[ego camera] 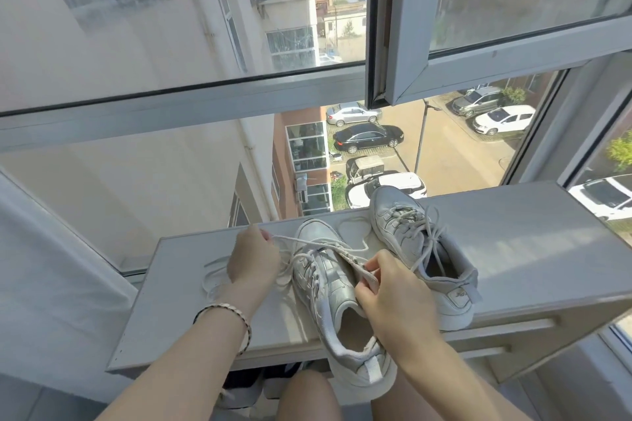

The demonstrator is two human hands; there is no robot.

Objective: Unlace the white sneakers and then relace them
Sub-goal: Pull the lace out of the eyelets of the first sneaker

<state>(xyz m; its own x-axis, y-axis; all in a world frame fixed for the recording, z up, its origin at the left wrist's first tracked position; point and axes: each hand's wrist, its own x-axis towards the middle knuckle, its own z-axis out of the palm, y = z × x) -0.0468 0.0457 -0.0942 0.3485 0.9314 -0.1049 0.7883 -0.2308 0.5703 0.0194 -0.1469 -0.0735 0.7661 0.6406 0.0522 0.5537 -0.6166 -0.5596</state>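
White near sneaker (330, 294), scuffed and creased, is laid on the pale bench (530, 249) with its heel overhanging the front edge and its lace (307, 241) loosened. One lace strand is pinched in the grip of the left hand (251, 260); the tongue (370, 279) is pinched by the right hand (393, 299). The far sneaker (407, 232), just beside it, is tied in a bow.

Cannot see the fingertips of the left hand (253, 260), curled away around the lace (290, 237). Cannot see the right flank of the near sneaker (325, 287), covered by the right hand (393, 304). Cannot read the heel mark on the far sneaker (420, 249): too small. Cannot identify the dark things (246, 383) tucked under the shelf (513, 243). Cut off by the bottom edge: the 2 forearms.
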